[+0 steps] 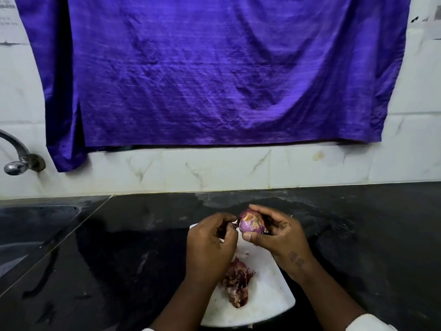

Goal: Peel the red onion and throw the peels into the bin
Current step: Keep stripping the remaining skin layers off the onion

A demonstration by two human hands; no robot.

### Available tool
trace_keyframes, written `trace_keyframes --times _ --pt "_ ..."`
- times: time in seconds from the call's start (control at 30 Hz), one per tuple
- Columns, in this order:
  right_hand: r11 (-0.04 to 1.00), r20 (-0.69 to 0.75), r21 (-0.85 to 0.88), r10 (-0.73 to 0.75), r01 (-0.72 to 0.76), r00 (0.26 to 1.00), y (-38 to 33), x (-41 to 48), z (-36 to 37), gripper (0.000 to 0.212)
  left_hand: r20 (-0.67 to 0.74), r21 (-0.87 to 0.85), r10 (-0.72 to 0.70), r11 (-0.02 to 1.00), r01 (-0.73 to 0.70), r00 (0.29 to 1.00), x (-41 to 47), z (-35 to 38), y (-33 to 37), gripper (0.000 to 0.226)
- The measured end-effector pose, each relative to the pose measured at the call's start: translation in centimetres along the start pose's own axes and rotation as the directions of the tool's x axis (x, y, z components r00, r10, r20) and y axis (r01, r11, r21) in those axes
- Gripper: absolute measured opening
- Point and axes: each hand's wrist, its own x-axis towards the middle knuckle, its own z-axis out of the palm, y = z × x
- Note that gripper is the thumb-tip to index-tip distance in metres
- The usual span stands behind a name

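Purple-skinned red onion (252,225) clamped in right hand (279,235) above white board (267,285), left hand (210,240) pinching skin at its side: peeling underway; next, strip remaining papery patch, drop onto peels (237,283).

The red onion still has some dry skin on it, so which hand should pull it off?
The left hand: its fingertips are at the red onion, while the right hand cradles it.

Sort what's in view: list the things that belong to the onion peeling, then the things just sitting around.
Part of the job: red onion, held in the right hand; left hand picking at its skin; pile of peels; white cutting board.

Just there: purple cloth, tap, sink, black counter.
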Motion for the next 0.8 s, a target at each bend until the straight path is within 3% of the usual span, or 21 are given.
trace_keyframes --times 0.07,0.23,0.6,0.8 --pt "1.000 -0.010 0.020 0.013 -0.013 1.000 -0.1 0.0 -0.1 0.064 0.016 -0.035 -0.025 0.999 0.026 1.000 0.0 0.0 0.1 0.005" --pt "1.000 -0.001 0.018 0.019 -0.019 1.000 -0.2 0.0 -0.1 0.065 0.117 -0.144 -0.158 0.974 0.175 0.980 0.1 0.1 0.2 0.013" --pt "0.998 -0.016 -0.064 -0.017 0.016 1.000 -0.3 -0.2 0.1 0.064 0.100 -0.015 -0.074 0.997 0.076 0.992 -0.4 0.5 -0.9 0.011" --pt "0.998 -0.017 0.064 0.014 -0.013 1.000 -0.5 -0.1 0.2 0.062 0.046 -0.020 -0.049 0.999 0.050 0.998 0.0 0.4 -0.7 0.015"
